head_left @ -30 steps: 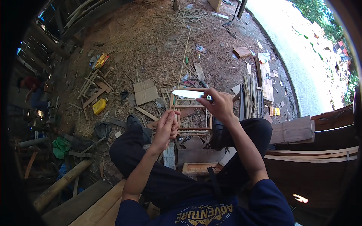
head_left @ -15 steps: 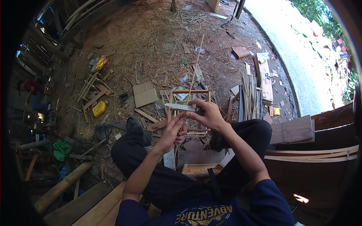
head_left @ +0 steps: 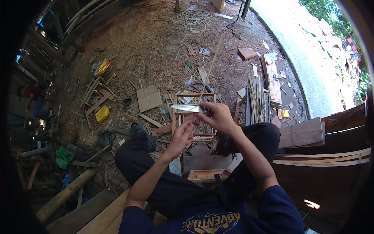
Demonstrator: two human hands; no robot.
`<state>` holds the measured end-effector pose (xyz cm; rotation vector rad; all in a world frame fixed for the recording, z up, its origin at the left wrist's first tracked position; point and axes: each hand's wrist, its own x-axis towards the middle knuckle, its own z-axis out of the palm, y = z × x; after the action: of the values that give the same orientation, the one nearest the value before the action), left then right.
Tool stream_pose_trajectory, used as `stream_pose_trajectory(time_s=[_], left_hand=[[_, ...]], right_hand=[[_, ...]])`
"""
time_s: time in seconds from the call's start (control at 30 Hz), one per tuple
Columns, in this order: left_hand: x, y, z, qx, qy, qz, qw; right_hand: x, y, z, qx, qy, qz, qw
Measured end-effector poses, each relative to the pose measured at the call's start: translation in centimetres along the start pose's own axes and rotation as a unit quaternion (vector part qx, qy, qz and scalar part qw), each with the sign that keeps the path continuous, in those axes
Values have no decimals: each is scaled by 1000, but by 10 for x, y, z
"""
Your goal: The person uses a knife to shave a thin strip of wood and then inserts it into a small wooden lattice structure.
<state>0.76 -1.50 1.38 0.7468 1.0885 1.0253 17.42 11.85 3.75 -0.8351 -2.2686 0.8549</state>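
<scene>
Silvery knife [head_left: 185,108] in right hand [head_left: 219,116], left hand [head_left: 180,139] below, pinching thin strip [head_left: 209,74]

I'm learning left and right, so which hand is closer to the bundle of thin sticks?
Right. The right hand, holding a knife, is left of the bundle of thin sticks, not touching it; the left hand is farther left and lower in the picture.

Room lies over the cardboard [head_left: 149,98] left of the frame [head_left: 187,95]; the knife [head_left: 183,107] blocks above the frame, sticks [head_left: 258,97] obstruct its right.
</scene>
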Motion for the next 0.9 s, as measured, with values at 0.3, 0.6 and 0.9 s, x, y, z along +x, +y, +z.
stream_pose_trajectory(time_s=[0.3,0.6,0.9], left_hand=[[2,-2,-5,-33,58,35,997],[-5,9,-5,11,59,63,996],[-11,21,3,-23,51,34,998]], right_hand=[[-6,-4,17,-48,-22,-53,997],[1,7,11,-42,58,-98,993],[1,16,2,-90,53,-92,990]])
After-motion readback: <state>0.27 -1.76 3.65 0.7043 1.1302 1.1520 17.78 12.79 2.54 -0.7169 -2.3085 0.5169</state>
